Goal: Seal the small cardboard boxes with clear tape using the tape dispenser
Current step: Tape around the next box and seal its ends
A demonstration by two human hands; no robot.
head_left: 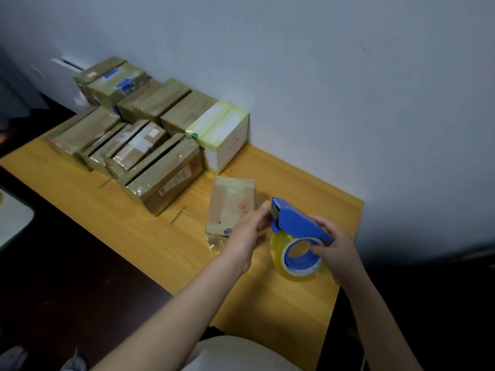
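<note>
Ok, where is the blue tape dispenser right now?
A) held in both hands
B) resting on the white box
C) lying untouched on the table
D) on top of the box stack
A: the right hand grips the tape dispenser at its roll, and the left hand holds its cutter end.

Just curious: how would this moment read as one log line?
right hand: grips tape dispenser | left hand: fingers at its cutter end, grip unclear | small cardboard box: lies on table
</note>
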